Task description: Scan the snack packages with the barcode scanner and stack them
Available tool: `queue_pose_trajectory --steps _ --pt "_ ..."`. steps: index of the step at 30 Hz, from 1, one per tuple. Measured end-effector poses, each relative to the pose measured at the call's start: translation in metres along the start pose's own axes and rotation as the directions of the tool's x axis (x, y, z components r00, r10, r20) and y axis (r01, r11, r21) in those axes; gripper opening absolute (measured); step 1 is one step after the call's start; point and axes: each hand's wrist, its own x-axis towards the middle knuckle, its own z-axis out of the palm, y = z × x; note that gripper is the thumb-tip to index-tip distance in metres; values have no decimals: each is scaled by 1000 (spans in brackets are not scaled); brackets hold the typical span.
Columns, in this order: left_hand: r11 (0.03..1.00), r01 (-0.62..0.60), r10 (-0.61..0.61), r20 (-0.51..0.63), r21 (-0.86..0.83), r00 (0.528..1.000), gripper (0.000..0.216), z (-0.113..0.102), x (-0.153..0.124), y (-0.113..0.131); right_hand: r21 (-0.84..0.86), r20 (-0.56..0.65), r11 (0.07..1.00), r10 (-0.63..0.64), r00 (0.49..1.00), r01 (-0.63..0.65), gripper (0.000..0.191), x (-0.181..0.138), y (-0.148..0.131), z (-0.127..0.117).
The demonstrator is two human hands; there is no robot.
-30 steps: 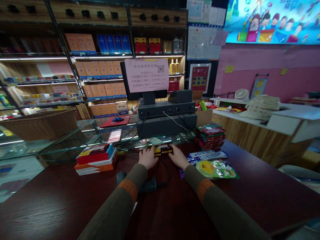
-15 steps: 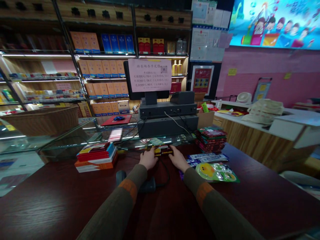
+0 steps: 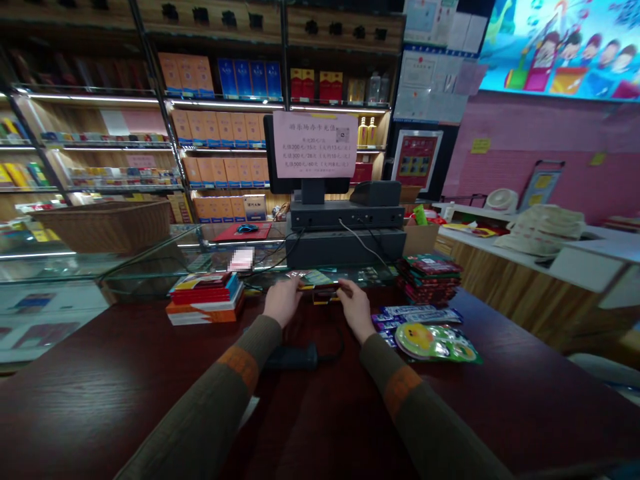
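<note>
My left hand (image 3: 283,301) and my right hand (image 3: 356,308) reach to the far edge of the dark red table (image 3: 150,393). Small dark packets with yellow edges (image 3: 326,295) lie between them. Left fingers are closed at a thin yellow-edged end, partly hidden by the hand. My right hand's thumb and fingers pinch the other side. A dark handheld scanner (image 3: 295,357) with a cord lies nearer me, between my forearms. Just right of my right hand are blue-purple stick packs (image 3: 425,313) and a green blister card with a yellow duck face (image 3: 417,339).
Stacked red, blue and orange boxes (image 3: 205,303) stand on the left. Dark red packets (image 3: 430,277) are piled at the back right. Beyond the table are a glass counter (image 3: 150,277), a wicker basket (image 3: 110,227) and a register with a monitor (image 3: 345,230). A white scrap (image 3: 250,411) shows beside my left sleeve.
My left hand has shifted left and up, away from my right hand, opening the gap between them. The view has turned slightly left. A white scrap has come into sight by my left sleeve.
</note>
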Motion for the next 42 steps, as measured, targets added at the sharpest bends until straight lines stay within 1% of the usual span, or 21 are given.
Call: queue_pose_trajectory --steps 4,8,11,14,16,19,24,27,29,32,35,37,40,42 --pt "998 19 -12 -107 67 994 26 -13 -8 -14 108 -2 994 18 1000 -18 36 -3 -15 9" --pt "997 -38 49 -166 71 985 26 -22 -13 -33 164 18 985 47 999 -50 36 -10 -32 18" --pt "997 -81 80 -212 2 974 24 -24 -16 -51 204 67 978 41 997 -53 33 -17 -46 28" --pt "987 -122 87 -277 -109 957 23 -22 -21 -69 255 85 966 23 996 -44 31 -22 -58 39" --pt "972 -148 84 -316 -183 945 24 -19 -25 -81 281 96 958 35 995 -61 31 -24 -63 48" --pt "949 -180 83 -344 -259 935 32 -13 -30 -100 309 105 945 79 991 -108 33 -26 -68 59" --pt "918 -246 125 -363 -312 924 62 -7 -41 -126 351 114 926 102 988 -136 32 -29 -74 76" --pt "926 -270 163 -366 -263 916 76 -6 -51 -135 368 136 919 96 986 -140 33 -31 -78 84" --pt "943 -275 189 -380 -186 905 83 -6 -57 -138 372 153 918 88 984 -140 33 -32 -81 89" --pt "960 -275 224 -430 -59 875 89 -3 -64 -141 370 174 918 81 981 -141 34 -35 -85 94" --pt "961 -276 247 -472 8 846 89 2 -66 -144 384 187 910 86 979 -153 34 -37 -88 96" --pt "961 -273 255 -489 34 834 85 4 -67 -146 392 198 906 87 976 -161 34 -38 -90 96" --pt "960 -269 268 -514 74 815 78 5 -69 -147 387 215 906 93 972 -172 34 -38 -91 97" --pt "955 -277 290 -522 104 802 76 3 -70 -148 382 219 908 91 972 -171 34 -38 -90 98"
